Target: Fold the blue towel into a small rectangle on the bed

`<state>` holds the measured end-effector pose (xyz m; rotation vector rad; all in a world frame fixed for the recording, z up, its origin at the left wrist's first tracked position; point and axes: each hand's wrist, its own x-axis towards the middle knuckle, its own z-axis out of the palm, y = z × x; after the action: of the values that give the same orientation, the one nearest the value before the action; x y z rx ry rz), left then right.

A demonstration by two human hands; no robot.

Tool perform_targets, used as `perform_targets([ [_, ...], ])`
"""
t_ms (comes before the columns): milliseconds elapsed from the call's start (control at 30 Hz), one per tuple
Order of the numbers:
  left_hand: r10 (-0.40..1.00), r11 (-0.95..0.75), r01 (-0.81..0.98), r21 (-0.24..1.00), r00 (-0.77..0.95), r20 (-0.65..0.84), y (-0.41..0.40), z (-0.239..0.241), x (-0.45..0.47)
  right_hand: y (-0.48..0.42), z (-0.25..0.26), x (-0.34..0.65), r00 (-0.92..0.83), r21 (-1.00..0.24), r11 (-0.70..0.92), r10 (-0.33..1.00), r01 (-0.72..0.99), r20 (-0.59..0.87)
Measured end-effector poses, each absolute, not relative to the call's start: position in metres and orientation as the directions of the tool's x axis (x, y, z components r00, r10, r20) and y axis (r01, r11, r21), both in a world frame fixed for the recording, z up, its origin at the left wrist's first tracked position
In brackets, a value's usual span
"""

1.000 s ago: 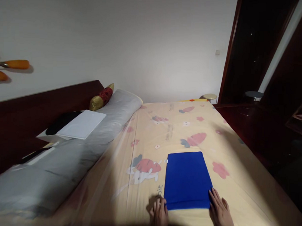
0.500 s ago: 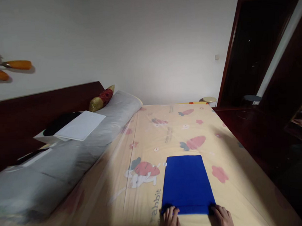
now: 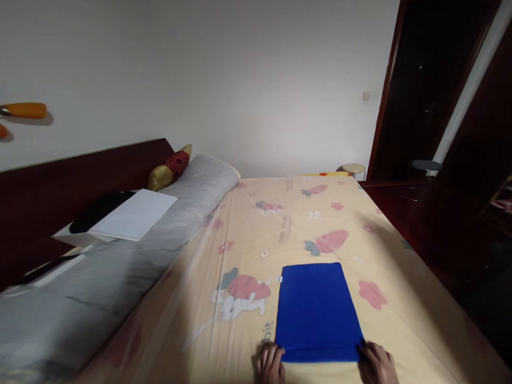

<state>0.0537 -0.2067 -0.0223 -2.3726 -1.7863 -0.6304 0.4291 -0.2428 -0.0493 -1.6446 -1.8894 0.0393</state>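
Note:
A folded bright blue cloth [image 3: 316, 311] lies flat on the yellow bed sheet [image 3: 283, 225] printed with carrots and rabbits. My left hand [image 3: 271, 369] rests at the cloth's near left corner, fingers bent onto its edge. At the near right corner sits my right hand [image 3: 377, 365], its fingers curled and touching the edge. Both hands are cut off by the bottom of the picture.
A long grey bolster [image 3: 115, 266] runs along the dark wooden headboard [image 3: 69, 183] on the left, with a white flat box [image 3: 132, 214] on it and a gold-red cushion [image 3: 170, 167] behind. A dark wardrobe [image 3: 442, 82] and a small round stool [image 3: 353, 168] stand to the right.
My hands shifted slightly along the near edge of the blue cloth; the left hand moved a little left to the corner. The cloth stayed in place.

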Motion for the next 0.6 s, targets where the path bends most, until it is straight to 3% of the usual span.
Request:
perform_targets([
  [333,0.976,-0.193,0.915,0.354,0.144,0.160,-0.200,0.019,0.044,-0.239,-0.032,0.439,0.015,-0.512,0.084,0.983,0.855,0.185],
  [600,0.990,-0.127,0.925,0.357,0.142,-0.017,-0.200,0.032,0.048,-0.239,-0.028,0.451,-0.025,-0.537,0.083,0.993,0.840,0.115],
])
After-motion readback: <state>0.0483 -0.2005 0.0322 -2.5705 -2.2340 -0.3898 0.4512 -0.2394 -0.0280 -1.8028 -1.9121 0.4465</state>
